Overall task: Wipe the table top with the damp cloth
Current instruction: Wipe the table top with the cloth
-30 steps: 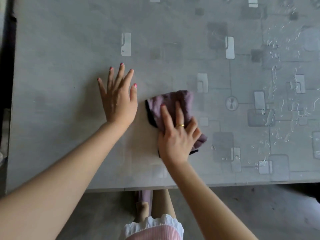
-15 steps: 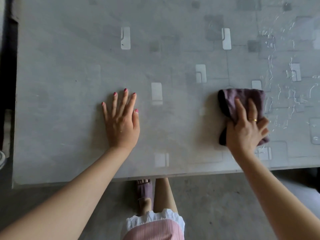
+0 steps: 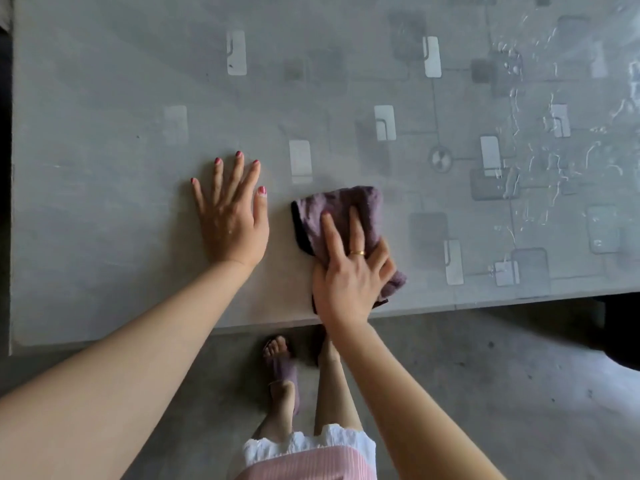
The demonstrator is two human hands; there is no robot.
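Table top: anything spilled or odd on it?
Yes. Water streaks and droplets lie on the table at its right side, beyond the cloth under the right hand. Nothing else looks odd.

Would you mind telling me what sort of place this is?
Probably a home dining or utility area: a table under a patterned plastic cover, a bare concrete floor, and slippers on the person's feet.

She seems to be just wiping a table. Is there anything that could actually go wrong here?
A few small things, probably. The purple cloth under her right hand sits near the table's front edge, so a stroke might carry it off the edge. Water streaks cover the table's right side and could be smeared or pushed onto the floor. Her left hand is braced flat and could slip on a damp surface.
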